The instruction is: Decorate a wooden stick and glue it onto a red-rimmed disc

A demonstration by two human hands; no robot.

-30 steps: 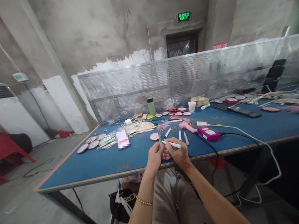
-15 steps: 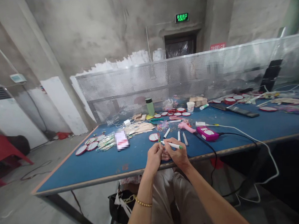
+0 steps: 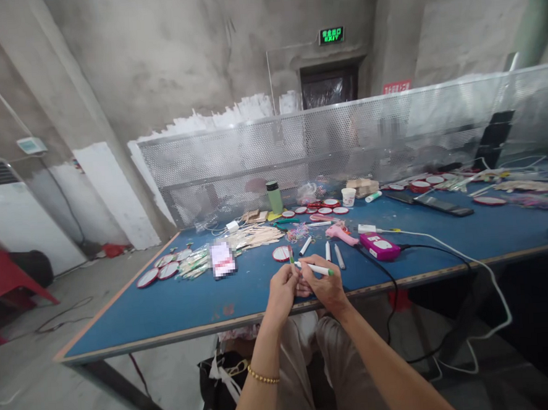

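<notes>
At the table's front edge, my left hand [image 3: 283,286] pinches a narrow flat stick [image 3: 291,256] upright, its upper part reddish with green below. My right hand [image 3: 324,282] grips a white marker [image 3: 317,268] with a green end pointing right. The marker's other end is close to the stick; whether it touches, I cannot tell. Just behind the hands lies a round red-rimmed disc [image 3: 282,254]. To its right are a dark-tipped marker [image 3: 305,246] and two more white markers [image 3: 327,251], lying on the blue table [image 3: 178,316].
To the left lie pale wooden sticks [image 3: 261,235], a phone [image 3: 223,259] and more red-rimmed discs [image 3: 148,277]. A pink glue gun [image 3: 341,233], a magenta box [image 3: 380,246] and cables are on the right. Behind stand a green bottle [image 3: 274,197], a paper cup [image 3: 348,197] and a perforated metal screen [image 3: 233,152].
The head view has shifted very slightly. Both hands keep their grips, with the marker still held close to the stick.
</notes>
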